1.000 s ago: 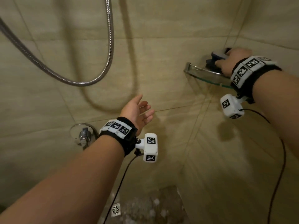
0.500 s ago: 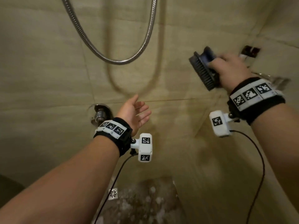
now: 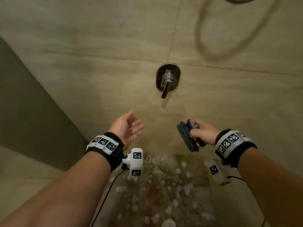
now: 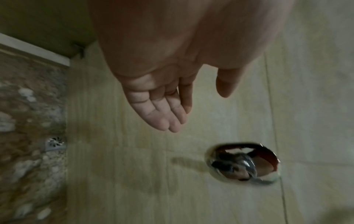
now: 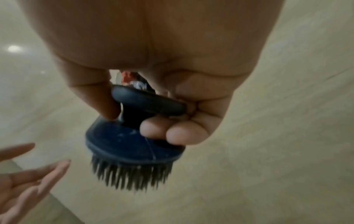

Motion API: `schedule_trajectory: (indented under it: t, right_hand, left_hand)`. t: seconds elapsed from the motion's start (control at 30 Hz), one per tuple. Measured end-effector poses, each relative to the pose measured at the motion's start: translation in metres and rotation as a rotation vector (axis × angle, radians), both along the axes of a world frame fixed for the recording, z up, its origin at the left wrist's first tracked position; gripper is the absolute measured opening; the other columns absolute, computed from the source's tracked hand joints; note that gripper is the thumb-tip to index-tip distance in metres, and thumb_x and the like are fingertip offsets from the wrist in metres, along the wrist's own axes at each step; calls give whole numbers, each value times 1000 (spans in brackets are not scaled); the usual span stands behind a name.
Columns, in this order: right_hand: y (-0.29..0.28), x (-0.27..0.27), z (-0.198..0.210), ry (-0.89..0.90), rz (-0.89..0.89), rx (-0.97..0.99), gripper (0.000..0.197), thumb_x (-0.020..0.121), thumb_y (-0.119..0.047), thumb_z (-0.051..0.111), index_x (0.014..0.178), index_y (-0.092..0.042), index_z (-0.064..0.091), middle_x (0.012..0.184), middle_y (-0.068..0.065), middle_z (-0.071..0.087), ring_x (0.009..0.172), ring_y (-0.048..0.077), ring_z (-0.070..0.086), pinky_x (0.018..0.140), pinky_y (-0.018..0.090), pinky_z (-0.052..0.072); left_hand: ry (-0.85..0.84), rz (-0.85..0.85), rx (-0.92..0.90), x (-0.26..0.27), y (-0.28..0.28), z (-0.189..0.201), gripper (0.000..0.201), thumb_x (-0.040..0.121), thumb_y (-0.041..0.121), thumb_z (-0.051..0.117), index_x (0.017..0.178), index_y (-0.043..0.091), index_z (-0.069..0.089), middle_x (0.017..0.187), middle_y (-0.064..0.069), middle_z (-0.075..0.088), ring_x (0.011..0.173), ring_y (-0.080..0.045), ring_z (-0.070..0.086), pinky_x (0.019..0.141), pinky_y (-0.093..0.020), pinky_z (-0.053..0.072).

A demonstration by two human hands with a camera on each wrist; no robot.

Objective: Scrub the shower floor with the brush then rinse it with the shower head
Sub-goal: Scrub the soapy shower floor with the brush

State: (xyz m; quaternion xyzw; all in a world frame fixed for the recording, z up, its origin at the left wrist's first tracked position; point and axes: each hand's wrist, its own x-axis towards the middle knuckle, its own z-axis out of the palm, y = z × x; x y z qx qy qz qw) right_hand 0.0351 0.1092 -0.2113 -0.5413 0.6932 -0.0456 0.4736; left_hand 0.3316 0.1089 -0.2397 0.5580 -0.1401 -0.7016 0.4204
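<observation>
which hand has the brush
The right hand grips the dark blue scrub brush, its fingers curled round the knob handle, bristles off the floor. The left hand holds nothing; its fingers are relaxed and straight.

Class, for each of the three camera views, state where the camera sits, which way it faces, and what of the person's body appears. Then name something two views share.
Head: on the head, facing down the tiled wall to the shower floor; both forearms show.
Left wrist: along the open left hand toward the tap and floor drain.
Right wrist: along the right hand gripping the brush.
Shared: tap and drain appear in head and left-wrist views.
</observation>
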Motion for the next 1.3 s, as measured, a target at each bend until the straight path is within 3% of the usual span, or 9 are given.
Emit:
schedule_trajectory:
  t: [0.13, 0.3, 0.4, 0.53, 0.73, 0.97, 1.07, 1.23, 1.3]
  right_hand:
    - [-3, 48, -54, 14, -24, 4, 43, 95, -20, 61, 129, -19, 35, 105, 20, 59, 57, 30, 59, 53, 36, 48]
    - [-7, 93, -101, 67, -12, 4, 40, 94, -29, 64, 124, -15, 41, 97, 17, 60, 61, 30, 60, 51, 34, 48]
    - [-13, 108, -130, 96, 21, -15, 46, 94, -34, 67, 129, -15, 43, 100, 9, 60, 71, 27, 62, 54, 33, 48]
    - [-25, 117, -169, 135, 23, -22, 61, 96, -39, 66, 145, -18, 35, 116, 8, 54, 76, 23, 60, 58, 32, 49]
    - [-48, 118, -229, 141, 66, 36, 71, 94, -43, 69, 147, -12, 34, 136, 15, 52, 96, 33, 56, 74, 39, 48]
    - [-57, 140, -310, 137, 98, 117, 73, 94, -40, 69, 151, -12, 32, 140, 15, 50, 100, 32, 55, 82, 42, 53]
    - [-58, 153, -353, 164, 124, 126, 73, 94, -42, 69, 151, -13, 33, 139, 14, 51, 98, 31, 55, 79, 41, 51]
    - [-61, 172, -435, 199, 157, 140, 67, 95, -39, 69, 147, -14, 34, 137, 14, 51, 97, 32, 55, 77, 40, 48]
    - [-63, 179, -467, 210, 162, 146, 66, 96, -36, 68, 147, -15, 33, 134, 15, 52, 96, 33, 56, 78, 41, 50]
  left_hand:
    - [-18, 92, 38, 55, 18, -33, 34, 98, 47, 56, 110, 16, 64, 102, 1, 68, 94, -19, 69, 69, -32, 54]
    - [-41, 219, 117, 94, 34, -78, 39, 97, 45, 60, 121, 14, 63, 103, -2, 69, 96, -20, 69, 70, -33, 56]
    - [-57, 298, 151, 97, 37, -107, 39, 97, 41, 60, 123, 12, 60, 97, -3, 61, 87, -20, 62, 68, -32, 51]
    - [-206, 363, 226, 92, 41, -148, 19, 97, 36, 62, 105, 19, 60, 97, -7, 58, 77, -22, 60, 60, -34, 53]
    - [-378, 371, 289, 88, 49, -212, 41, 93, 43, 63, 124, 17, 56, 105, -6, 60, 89, -24, 63, 73, -36, 58]
    - [-638, 152, 364, 96, 62, -294, 76, 68, 64, 61, 132, 22, 58, 129, -8, 63, 116, -33, 60, 104, -49, 49]
    - [-762, 32, 340, 106, 67, -337, 52, 90, 51, 60, 131, 18, 61, 131, -7, 64, 120, -31, 58, 107, -46, 44]
    - [-799, -53, 383, 126, 73, -423, 59, 96, 49, 56, 146, 20, 45, 143, -6, 54, 111, -24, 57, 92, -31, 42]
    - [-831, -76, 403, 133, 75, -457, 65, 92, 54, 56, 148, 26, 41, 150, -6, 48, 123, -29, 56, 98, -34, 45]
